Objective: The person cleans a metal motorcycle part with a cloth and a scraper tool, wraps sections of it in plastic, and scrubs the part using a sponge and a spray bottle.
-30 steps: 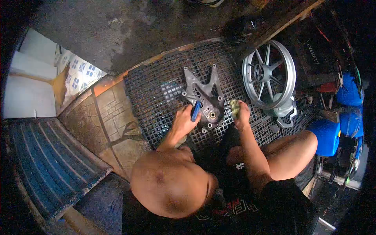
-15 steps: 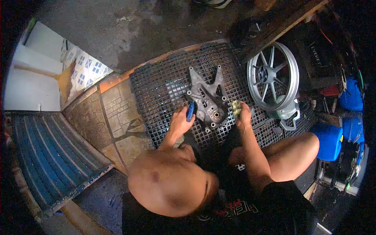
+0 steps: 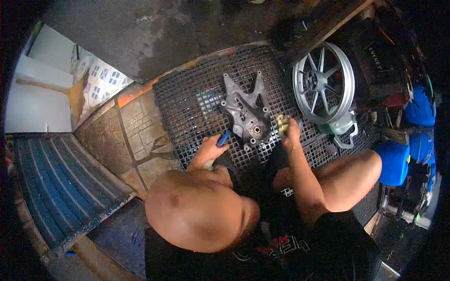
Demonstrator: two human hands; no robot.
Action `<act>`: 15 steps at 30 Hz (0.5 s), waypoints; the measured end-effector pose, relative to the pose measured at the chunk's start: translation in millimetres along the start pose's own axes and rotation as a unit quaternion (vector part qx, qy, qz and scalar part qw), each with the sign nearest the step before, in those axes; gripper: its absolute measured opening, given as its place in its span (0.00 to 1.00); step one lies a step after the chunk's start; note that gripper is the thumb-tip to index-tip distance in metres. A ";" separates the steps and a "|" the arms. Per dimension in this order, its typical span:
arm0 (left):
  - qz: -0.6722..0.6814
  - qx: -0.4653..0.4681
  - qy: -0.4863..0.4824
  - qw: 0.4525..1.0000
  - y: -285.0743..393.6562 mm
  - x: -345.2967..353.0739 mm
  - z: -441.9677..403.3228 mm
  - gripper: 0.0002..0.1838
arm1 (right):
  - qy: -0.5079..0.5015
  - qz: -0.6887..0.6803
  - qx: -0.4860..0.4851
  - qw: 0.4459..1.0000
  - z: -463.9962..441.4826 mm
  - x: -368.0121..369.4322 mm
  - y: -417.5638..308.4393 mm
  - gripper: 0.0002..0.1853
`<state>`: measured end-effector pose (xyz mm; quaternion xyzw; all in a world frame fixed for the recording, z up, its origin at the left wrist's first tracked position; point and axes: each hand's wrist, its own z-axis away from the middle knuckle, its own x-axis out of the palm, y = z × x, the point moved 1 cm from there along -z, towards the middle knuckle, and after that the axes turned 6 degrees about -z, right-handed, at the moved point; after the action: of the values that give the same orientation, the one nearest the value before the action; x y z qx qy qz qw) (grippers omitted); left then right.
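A grey metal casting, like a motorcycle engine or swingarm case, lies on the black grid mat with its two prongs pointing away from me. Closed around a blue-handled object, perhaps a brush, my left hand is just left of the casting's near end, apart from it. On the other side, my right hand grips a pale yellow sponge-like piece, held a little to the right of the casting. The working end of the blue object cannot be made out.
A silver spoked wheel rim leans at the right, beside a pale green-grey part. Blue jugs stand farther right. A wooden beam crosses the upper right. Blue corrugated panel lies left; wet concrete lies beyond the mat.
My left hand has drawn back from the casting toward me, and the blue object has tilted. The right hand has hardly moved. The whole view has shifted slightly.
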<state>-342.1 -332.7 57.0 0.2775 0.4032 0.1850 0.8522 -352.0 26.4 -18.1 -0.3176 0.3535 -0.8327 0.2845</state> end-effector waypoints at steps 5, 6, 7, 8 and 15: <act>-0.035 0.085 0.019 0.996 -1.1 14.9 -2.8 0.20 | -0.009 -0.005 0.017 1.000 2.9 -6.9 6.9 0.14; -0.044 0.084 -0.020 0.995 -0.8 19.4 -6.5 0.20 | -0.015 -0.011 0.026 1.000 1.8 -11.3 9.7 0.14; -0.052 0.082 -0.059 0.994 1.0 23.0 -8.5 0.20 | -0.019 -0.016 0.035 0.999 1.6 -14.2 9.4 0.14; -0.067 0.113 -0.059 0.990 -0.9 31.9 -9.8 0.18 | -0.018 0.000 0.039 0.999 0.7 -18.3 7.3 0.14; -0.066 0.237 -0.045 0.968 3.6 28.7 9.3 0.17 | -0.005 0.016 0.034 0.999 3.5 -25.2 20.3 0.12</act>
<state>-317.7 -317.5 47.3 0.4526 0.4141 0.0143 0.7896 -328.3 30.7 -40.1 -0.3060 0.3286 -0.8381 0.3096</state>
